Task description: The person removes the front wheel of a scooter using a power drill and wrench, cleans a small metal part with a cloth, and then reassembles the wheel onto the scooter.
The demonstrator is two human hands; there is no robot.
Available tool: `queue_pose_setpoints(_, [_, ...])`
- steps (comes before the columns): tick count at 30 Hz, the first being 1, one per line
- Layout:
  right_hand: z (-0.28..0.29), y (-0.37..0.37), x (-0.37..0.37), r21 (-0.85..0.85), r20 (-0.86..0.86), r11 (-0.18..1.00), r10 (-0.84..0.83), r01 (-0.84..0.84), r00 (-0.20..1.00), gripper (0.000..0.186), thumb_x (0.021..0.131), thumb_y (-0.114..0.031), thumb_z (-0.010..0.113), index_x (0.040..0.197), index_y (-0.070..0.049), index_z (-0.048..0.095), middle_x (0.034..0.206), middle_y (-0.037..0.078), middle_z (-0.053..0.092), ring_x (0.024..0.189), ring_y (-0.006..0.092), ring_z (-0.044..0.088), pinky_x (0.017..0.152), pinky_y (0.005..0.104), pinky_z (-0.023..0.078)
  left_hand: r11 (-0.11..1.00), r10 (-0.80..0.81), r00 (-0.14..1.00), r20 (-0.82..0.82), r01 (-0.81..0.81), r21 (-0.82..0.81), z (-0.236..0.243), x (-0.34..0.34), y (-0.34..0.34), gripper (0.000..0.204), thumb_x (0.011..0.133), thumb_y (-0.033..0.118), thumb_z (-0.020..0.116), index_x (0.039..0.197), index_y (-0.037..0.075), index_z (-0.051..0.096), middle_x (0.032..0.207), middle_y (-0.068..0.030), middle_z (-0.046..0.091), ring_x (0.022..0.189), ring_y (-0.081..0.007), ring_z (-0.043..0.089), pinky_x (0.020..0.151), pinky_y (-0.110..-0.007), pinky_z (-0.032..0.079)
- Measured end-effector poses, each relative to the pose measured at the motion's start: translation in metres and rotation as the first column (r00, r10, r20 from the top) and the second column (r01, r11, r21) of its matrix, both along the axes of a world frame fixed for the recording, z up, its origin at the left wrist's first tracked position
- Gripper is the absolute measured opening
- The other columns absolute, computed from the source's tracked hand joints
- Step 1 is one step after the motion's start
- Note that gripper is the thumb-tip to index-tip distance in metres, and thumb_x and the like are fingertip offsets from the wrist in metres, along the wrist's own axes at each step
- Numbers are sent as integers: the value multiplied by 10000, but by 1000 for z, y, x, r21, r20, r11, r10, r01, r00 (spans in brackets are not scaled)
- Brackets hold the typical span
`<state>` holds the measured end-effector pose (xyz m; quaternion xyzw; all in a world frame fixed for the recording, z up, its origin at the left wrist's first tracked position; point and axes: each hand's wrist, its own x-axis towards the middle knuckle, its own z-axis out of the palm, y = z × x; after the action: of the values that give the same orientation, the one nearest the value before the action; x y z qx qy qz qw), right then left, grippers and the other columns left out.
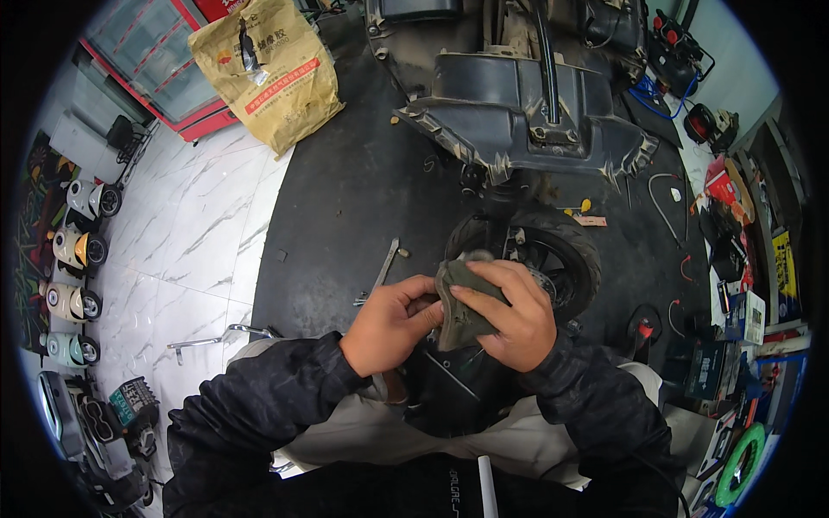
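The worker's left hand point(380, 326) pinches a folded grey-green cloth point(462, 321) above the lap point(345, 438); the right hand point(521, 318) grips its opposite side, fingers slightly parted across the face, thumb hidden. Beyond them I note a wrench point(386, 266) on the black mat point(315, 207), a black-tyred wheel point(589, 266), dirt-marked scooter bodywork point(466, 91) and, further left, a yellow sack point(289, 69).

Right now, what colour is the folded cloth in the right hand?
The folded cloth is dull grey-green; the head view shows it best.
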<state>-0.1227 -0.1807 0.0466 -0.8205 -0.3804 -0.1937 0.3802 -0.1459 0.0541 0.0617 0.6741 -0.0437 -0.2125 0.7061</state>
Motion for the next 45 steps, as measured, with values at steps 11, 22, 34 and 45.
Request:
queue_pose_setpoints(11, [9,-21,18,276,-230,876,-339,395,912,399,684,74,681,1071,4,751,1278,194,712,1160,390,708,1027,404,556,923,96,966,-241,-177,-342,0,10,6,378,1151,213,589,1448,-21,605,1211,-76,703,1129,-146,655,1031,-320,527])
queue_pose_setpoints(22, [2,4,-1,133,-180,987,-71,95,981,474,674,-11,734,1144,-43,789,1310,184,687,1130,403,692,979,460,575,968,69,962,-263,-128,-215,-1,9,-1,352,1117,200,653,1378,-37,644,1196,-97,751,1054,-178,731,998,-325,588])
queue_pose_setpoints(34, [-3,-18,23,157,-327,945,-225,288,918,413,760,29,708,1169,-3,757,1291,197,703,1159,399,713,1015,408,561,901,94,915,-392,-245,-358,8,18,3,269,1138,248,612,1267,13,633,1129,-157,741,957,-191,731,906,-362,622])
queue_pose_setpoints(45, [7,2,3,135,-237,989,-20,54,971,522,679,47,721,1195,-20,766,1285,179,688,1135,381,712,961,427,593,943,96,953,-286,-179,-280,2,10,-2,203,1087,189,709,1150,4,656,1040,-77,755,915,-141,734,843,-292,609])
